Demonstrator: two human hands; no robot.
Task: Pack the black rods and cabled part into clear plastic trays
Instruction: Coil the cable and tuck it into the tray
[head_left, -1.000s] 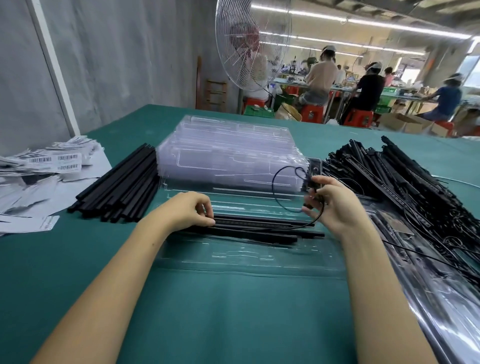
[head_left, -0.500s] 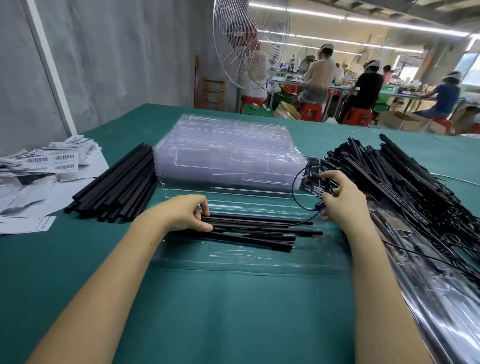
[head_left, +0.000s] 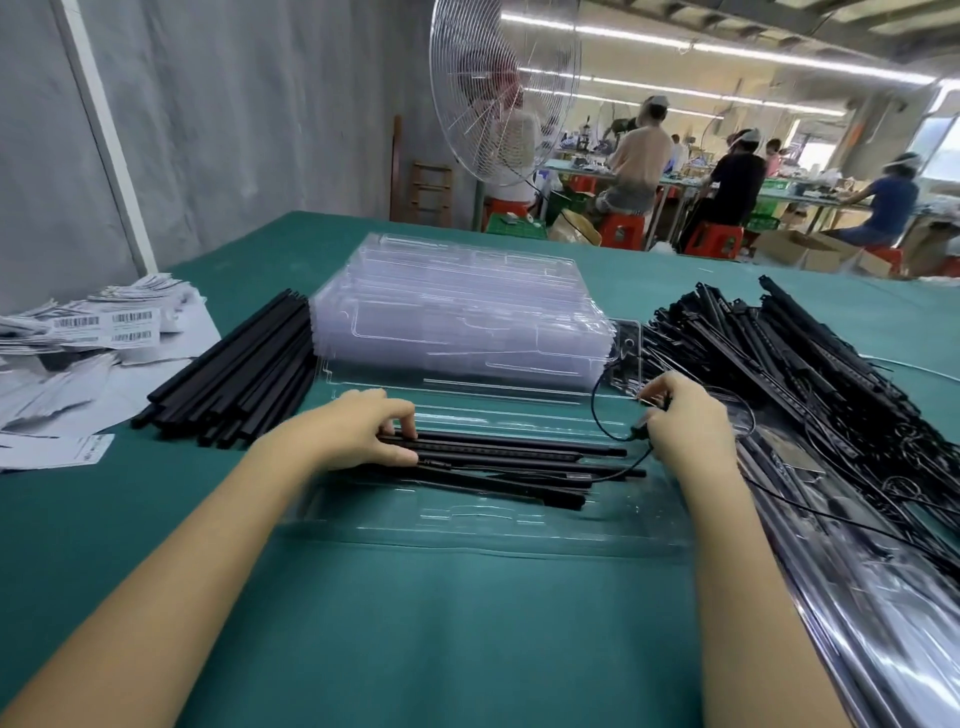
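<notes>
An open clear plastic tray (head_left: 467, 525) lies flat on the green table in front of me. Several black rods (head_left: 509, 462) lie lengthwise in it. My left hand (head_left: 353, 431) grips the rods' left ends, fingers curled over them. My right hand (head_left: 685, 421) pinches the thin black cable (head_left: 597, 410) of the cabled part at the tray's right end; the cable loops up towards the tray stack. What lies under my right palm is hidden.
A tall stack of clear trays (head_left: 457, 317) stands just behind. A bundle of plain black rods (head_left: 239, 374) lies to its left, barcode sheets (head_left: 78, 353) farther left. A heap of cabled black parts (head_left: 810, 374) and filled trays (head_left: 857, 597) fill the right. A fan (head_left: 498, 88) stands beyond.
My right hand has drawn the cable loop rightwards and a little back, off the rods towards the tray's right end. My left hand stays on the rods' left ends.
</notes>
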